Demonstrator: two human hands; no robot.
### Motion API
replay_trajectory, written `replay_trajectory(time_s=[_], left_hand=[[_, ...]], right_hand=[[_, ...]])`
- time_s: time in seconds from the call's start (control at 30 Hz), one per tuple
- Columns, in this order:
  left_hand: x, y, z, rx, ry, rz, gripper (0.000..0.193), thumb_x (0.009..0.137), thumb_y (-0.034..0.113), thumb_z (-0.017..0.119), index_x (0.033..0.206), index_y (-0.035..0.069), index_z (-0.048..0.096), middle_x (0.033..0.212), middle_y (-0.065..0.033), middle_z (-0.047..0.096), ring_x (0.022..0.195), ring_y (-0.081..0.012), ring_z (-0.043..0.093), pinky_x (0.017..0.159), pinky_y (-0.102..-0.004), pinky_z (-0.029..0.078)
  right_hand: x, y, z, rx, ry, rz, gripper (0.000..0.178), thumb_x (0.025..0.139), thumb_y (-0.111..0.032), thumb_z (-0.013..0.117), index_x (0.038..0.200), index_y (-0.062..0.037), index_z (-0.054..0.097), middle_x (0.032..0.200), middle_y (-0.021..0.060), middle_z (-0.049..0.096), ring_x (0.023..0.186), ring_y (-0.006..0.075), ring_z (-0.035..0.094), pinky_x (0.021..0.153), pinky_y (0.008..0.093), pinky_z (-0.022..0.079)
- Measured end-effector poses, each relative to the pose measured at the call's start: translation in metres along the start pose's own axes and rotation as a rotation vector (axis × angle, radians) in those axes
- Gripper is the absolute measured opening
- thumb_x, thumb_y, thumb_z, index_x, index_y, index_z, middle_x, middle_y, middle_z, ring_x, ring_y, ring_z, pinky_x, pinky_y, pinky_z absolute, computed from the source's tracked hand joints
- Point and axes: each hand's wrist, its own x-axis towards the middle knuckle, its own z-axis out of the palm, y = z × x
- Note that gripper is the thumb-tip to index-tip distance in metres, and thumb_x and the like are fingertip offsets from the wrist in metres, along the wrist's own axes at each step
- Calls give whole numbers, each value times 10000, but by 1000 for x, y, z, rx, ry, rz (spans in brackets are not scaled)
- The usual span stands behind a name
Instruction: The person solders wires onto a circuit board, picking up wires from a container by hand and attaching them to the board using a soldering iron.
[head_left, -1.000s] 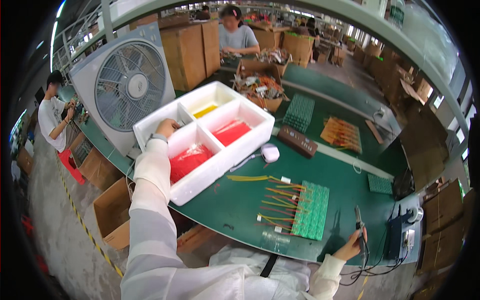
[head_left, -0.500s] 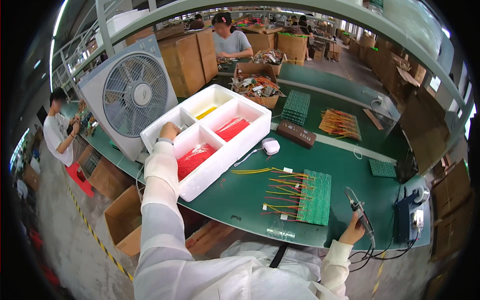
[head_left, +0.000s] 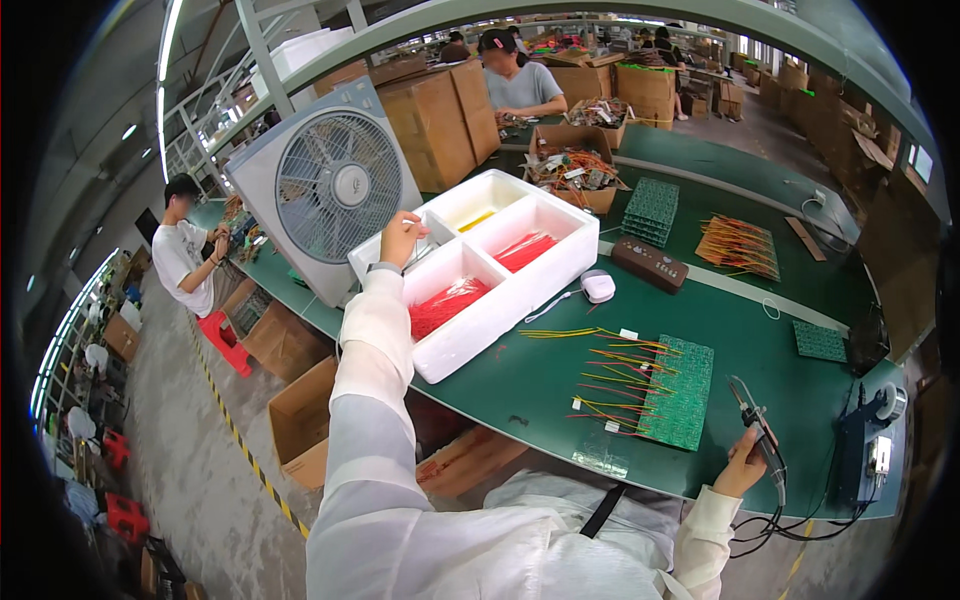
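Note:
My left hand (head_left: pixel 403 239) is raised over the far left compartment of a white foam box (head_left: pixel 470 330), its fingers pinched together. Whatever they may hold is too small to make out. Red wires (head_left: pixel 445 305) fill the near compartment, more red wires lie in the right one, and a few yellow wires (head_left: pixel 477 221) in the back one. At the table's right front edge my right hand (head_left: pixel 742 464) grips a soldering iron (head_left: pixel 762 432), tip pointing up and away. Left of it lies a green circuit board panel (head_left: pixel 680 395) with red and yellow wires along its left side.
A fan (head_left: pixel 330 185) stands behind the box. A brown power strip (head_left: pixel 648 264) and a white mouse-shaped gadget (head_left: pixel 598 287) lie to its right. Stacked boards (head_left: pixel 650 211), a wired panel (head_left: pixel 738 247) and a blue soldering station (head_left: pixel 866 448) are farther right. Two people work beyond.
My left hand has lifted up out of the foam box compartment. The whole view has shifted, so the table appears farther right. My right hand still holds the soldering iron.

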Motion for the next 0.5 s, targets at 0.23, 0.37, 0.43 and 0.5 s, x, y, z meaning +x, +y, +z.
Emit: replay_trajectory(time_s=[0.23,0.37,0.43,0.5], left_hand=[[-8,29,3,289,142,173,41,736,45,564,747,8,552,738,-99,605,695,-167,576,643,-271,446],[-33,109,26,34,107,270,87,802,42,534,880,2,528,774,-68,591,741,-131,564,692,-233,437],[-89,172,56,-157,-72,229,73,833,54,496,866,-11,497,808,-65,559,756,-127,545,683,-225,428],[-155,201,90,-259,-323,133,54,859,59,452,845,13,477,749,-20,472,679,-78,457,658,-197,384]], right_hand=[[5,9,-4,-106,-10,-182,226,827,-167,553,981,-14,492,777,17,498,673,69,434,598,190,369],[4,7,-9,-157,-116,-59,226,817,-150,565,964,4,489,809,27,503,716,88,457,647,207,390],[5,-1,-4,-78,-150,-19,228,813,-122,561,982,12,486,801,36,506,677,88,465,619,208,403],[8,-2,-2,-16,-165,5,227,806,-83,558,995,17,484,786,46,512,636,83,472,587,201,412]])
